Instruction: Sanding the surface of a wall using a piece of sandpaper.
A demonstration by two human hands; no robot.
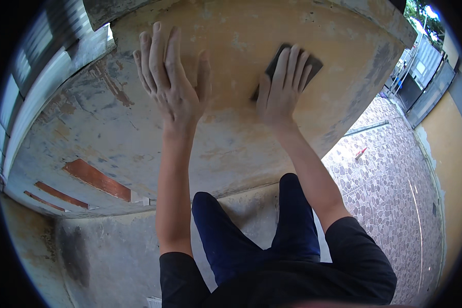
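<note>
From the head camera, looking down the person's own arms, a broad weathered wall fills most of the view, its plaster patchy: pale grey and chalky on the left, worn yellow-ochre toward the top and right, with scuffed brown streaks and a few rust-red rectangular patches low on the left.

The left hand lies flat against this surface, palm down, all fingers stretched out and close together, thumb spread to the side. It grips nothing; it only rests on the rough plaster.

The right hand is pressed flat too, fingers extended and slightly fanned, over a dark grey sheet of sandpaper. The sheet is thin and roughly rectangular, its corners showing past the fingertips and its edge beside the thumb. It sits on the yellow part of the wall, up and to the right of the left hand, the two hands near but apart. The hand holds the sheet by pressure rather than by curling around it.

Below, dark blue trousers and black short sleeves frame a dull concrete floor. To the right runs paving of small irregular stones in grey and pink, with a small red object lying on it, too small to identify.
</note>
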